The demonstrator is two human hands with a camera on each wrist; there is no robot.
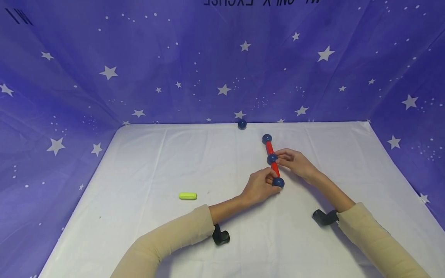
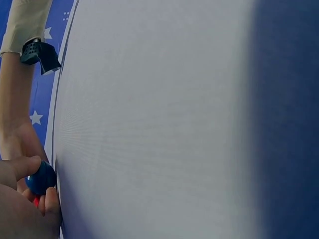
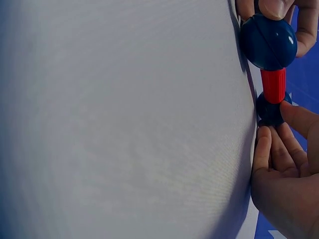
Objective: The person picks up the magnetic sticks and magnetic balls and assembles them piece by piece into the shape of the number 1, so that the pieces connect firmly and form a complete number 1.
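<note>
Three dark blue balls and two red rods form a line on the white table, running from the far side toward me. My left hand (image 1: 260,187) pinches the nearest blue ball (image 1: 278,182) between thumb and fingers. At the middle blue ball (image 1: 272,159), my right hand (image 1: 298,165) grips with thumb and fingertips. Between these two balls lies the near red rod (image 1: 275,169), which also shows in the right wrist view (image 3: 273,85). Beyond the middle ball, the far red rod (image 1: 269,147) joins the far blue ball (image 1: 267,139), touched by neither hand.
A loose blue ball (image 1: 242,124) sits at the table's back edge. To the left of my left hand lies a yellow-green rod (image 1: 187,196). A purple cloth with white stars (image 1: 222,69) rises behind the white table (image 1: 153,154). Black wrist cameras (image 1: 325,217) hang below both sleeves.
</note>
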